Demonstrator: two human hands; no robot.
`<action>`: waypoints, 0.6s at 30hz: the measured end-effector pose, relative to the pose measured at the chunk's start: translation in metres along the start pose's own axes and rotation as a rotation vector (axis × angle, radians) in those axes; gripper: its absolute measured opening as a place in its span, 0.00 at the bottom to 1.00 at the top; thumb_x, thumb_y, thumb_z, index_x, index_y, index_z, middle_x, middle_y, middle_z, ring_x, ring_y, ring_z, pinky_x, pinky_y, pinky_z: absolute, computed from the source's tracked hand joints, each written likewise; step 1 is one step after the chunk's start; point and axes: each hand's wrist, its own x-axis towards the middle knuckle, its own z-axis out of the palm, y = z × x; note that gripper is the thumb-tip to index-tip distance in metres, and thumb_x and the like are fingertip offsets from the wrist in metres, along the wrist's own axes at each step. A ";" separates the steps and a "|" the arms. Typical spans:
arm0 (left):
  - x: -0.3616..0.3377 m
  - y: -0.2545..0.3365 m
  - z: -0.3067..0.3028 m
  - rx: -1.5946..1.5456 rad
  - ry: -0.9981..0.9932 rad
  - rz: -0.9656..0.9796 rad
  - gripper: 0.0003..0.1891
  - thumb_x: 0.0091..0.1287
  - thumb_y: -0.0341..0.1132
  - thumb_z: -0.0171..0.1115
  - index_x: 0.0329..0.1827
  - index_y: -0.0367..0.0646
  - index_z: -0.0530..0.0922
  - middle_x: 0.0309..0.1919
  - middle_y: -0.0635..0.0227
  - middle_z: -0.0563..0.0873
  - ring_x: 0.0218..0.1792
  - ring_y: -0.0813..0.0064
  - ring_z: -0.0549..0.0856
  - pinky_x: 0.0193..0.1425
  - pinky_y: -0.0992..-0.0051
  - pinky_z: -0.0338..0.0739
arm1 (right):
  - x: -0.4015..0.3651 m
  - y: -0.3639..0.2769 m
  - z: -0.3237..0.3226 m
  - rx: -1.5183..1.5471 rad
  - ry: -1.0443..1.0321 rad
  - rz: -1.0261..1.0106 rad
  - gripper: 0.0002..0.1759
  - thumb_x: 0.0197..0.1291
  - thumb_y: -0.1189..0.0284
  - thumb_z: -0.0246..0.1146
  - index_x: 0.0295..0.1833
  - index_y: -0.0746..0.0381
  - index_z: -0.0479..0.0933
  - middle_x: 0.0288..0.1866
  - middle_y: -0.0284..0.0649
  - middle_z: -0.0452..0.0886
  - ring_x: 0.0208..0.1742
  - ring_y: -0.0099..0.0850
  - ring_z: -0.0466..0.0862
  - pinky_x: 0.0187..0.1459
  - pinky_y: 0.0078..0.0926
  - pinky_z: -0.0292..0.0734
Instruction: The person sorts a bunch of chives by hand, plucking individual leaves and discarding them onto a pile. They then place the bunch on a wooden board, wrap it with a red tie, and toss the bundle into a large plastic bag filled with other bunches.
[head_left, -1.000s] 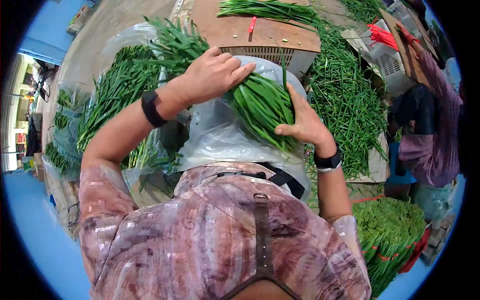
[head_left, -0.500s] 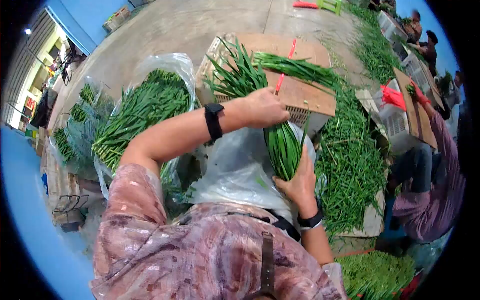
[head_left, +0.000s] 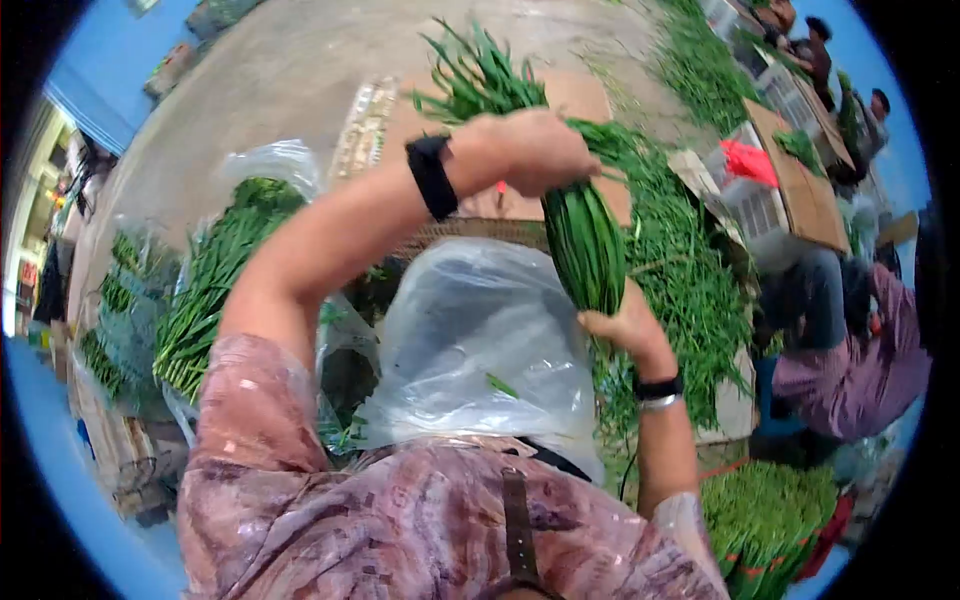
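My left hand (head_left: 540, 152) is wrapped around a bunch of long green chives (head_left: 585, 250), with the knuckles upward. The loose leaf tips fan out beyond it over a cardboard sheet (head_left: 572, 95). Around the near end of the same bunch, my right hand (head_left: 634, 328) is closed, with the thumb on its left side. The fingers on its far side are hidden. The bunch is held at a slant over the right edge of a clear plastic sheet (head_left: 470, 330) covering my lap.
Plastic bags of chives (head_left: 235, 270) stand at the left. A heap of loose greens (head_left: 690, 300) lies at the right. Upright tied bunches (head_left: 765, 510) stand at the lower right. Beyond are a white crate (head_left: 755, 205) and a person in a purple top (head_left: 850, 385).
Both hands have moved forward with the bunch, and my left arm reaches farther out. The view has also shifted, and more of the plastic on my lap shows.
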 end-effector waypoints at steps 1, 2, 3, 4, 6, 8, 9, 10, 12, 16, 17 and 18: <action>0.012 -0.009 0.008 0.052 0.053 0.039 0.18 0.57 0.34 0.61 0.52 0.51 0.76 0.38 0.65 0.83 0.47 0.65 0.83 0.49 0.62 0.75 | 0.007 0.008 -0.005 0.118 -0.047 0.033 0.40 0.42 0.63 0.71 0.62 0.66 0.68 0.54 0.38 0.79 0.52 0.29 0.77 0.56 0.31 0.72; 0.024 -0.017 0.019 0.100 0.107 0.074 0.22 0.58 0.34 0.61 0.58 0.54 0.74 0.42 0.66 0.83 0.51 0.67 0.82 0.53 0.60 0.73 | 0.013 0.021 -0.008 0.238 -0.092 0.065 0.39 0.44 0.62 0.72 0.63 0.66 0.69 0.54 0.36 0.79 0.51 0.27 0.77 0.55 0.30 0.72; 0.032 -0.021 0.033 0.197 0.197 0.091 0.27 0.59 0.35 0.60 0.64 0.57 0.69 0.48 0.66 0.80 0.57 0.68 0.78 0.56 0.56 0.70 | 0.019 0.036 -0.011 0.329 -0.116 0.090 0.37 0.47 0.62 0.73 0.62 0.66 0.69 0.54 0.35 0.78 0.50 0.27 0.77 0.55 0.29 0.72; 0.040 -0.026 0.050 0.296 0.288 0.098 0.33 0.59 0.35 0.60 0.70 0.60 0.64 0.53 0.66 0.78 0.62 0.68 0.74 0.59 0.52 0.67 | 0.025 0.049 -0.005 0.514 -0.086 0.116 0.37 0.48 0.64 0.72 0.63 0.65 0.69 0.53 0.35 0.79 0.49 0.27 0.78 0.54 0.29 0.74; 0.057 -0.037 0.090 0.434 0.388 0.044 0.38 0.60 0.36 0.58 0.75 0.65 0.56 0.66 0.65 0.68 0.71 0.66 0.62 0.67 0.44 0.56 | 0.033 0.080 0.006 0.805 -0.070 0.335 0.36 0.50 0.65 0.71 0.65 0.65 0.68 0.54 0.36 0.79 0.50 0.27 0.80 0.53 0.28 0.76; 0.052 -0.028 0.090 0.475 0.328 -0.011 0.38 0.61 0.37 0.58 0.76 0.66 0.54 0.71 0.63 0.63 0.74 0.64 0.59 0.70 0.41 0.52 | 0.032 0.082 0.017 0.960 -0.033 0.438 0.37 0.51 0.66 0.69 0.66 0.65 0.66 0.54 0.39 0.79 0.50 0.30 0.82 0.50 0.31 0.80; 0.049 -0.026 0.084 0.404 0.269 -0.012 0.42 0.57 0.37 0.63 0.76 0.66 0.54 0.75 0.64 0.56 0.76 0.64 0.54 0.73 0.39 0.45 | 0.030 0.088 0.018 1.039 -0.051 0.447 0.37 0.51 0.65 0.69 0.66 0.65 0.66 0.54 0.40 0.79 0.49 0.30 0.82 0.50 0.31 0.81; 0.042 -0.025 0.073 0.343 0.249 0.027 0.43 0.55 0.36 0.64 0.75 0.66 0.55 0.75 0.64 0.56 0.76 0.64 0.53 0.73 0.39 0.44 | 0.029 0.093 0.019 1.118 -0.070 0.454 0.37 0.51 0.64 0.68 0.66 0.65 0.66 0.54 0.41 0.80 0.49 0.31 0.83 0.49 0.32 0.81; 0.025 -0.025 0.044 0.230 0.219 0.102 0.46 0.52 0.35 0.68 0.75 0.65 0.56 0.75 0.65 0.56 0.76 0.63 0.53 0.74 0.38 0.43 | 0.028 0.103 0.021 1.197 -0.110 0.445 0.35 0.51 0.66 0.67 0.64 0.67 0.68 0.54 0.46 0.80 0.50 0.36 0.83 0.51 0.36 0.81; 0.015 -0.043 -0.010 0.028 0.191 0.222 0.45 0.45 0.36 0.74 0.71 0.60 0.65 0.71 0.64 0.65 0.74 0.63 0.60 0.75 0.52 0.53 | 0.029 0.119 0.020 1.198 -0.118 0.447 0.34 0.52 0.66 0.66 0.64 0.68 0.68 0.54 0.48 0.80 0.51 0.39 0.84 0.53 0.39 0.81; 0.024 -0.068 0.003 -0.118 0.373 0.323 0.41 0.43 0.37 0.76 0.66 0.52 0.71 0.64 0.63 0.73 0.68 0.62 0.68 0.72 0.59 0.61 | 0.029 0.122 0.019 1.197 -0.129 0.454 0.33 0.52 0.66 0.66 0.64 0.68 0.68 0.54 0.49 0.80 0.51 0.39 0.84 0.55 0.40 0.80; 0.025 -0.075 0.006 -0.515 0.604 0.335 0.30 0.50 0.36 0.74 0.58 0.42 0.76 0.53 0.63 0.82 0.57 0.65 0.79 0.64 0.66 0.71 | 0.030 0.122 0.019 1.220 -0.132 0.457 0.34 0.52 0.66 0.65 0.64 0.68 0.68 0.54 0.49 0.80 0.51 0.39 0.83 0.55 0.40 0.80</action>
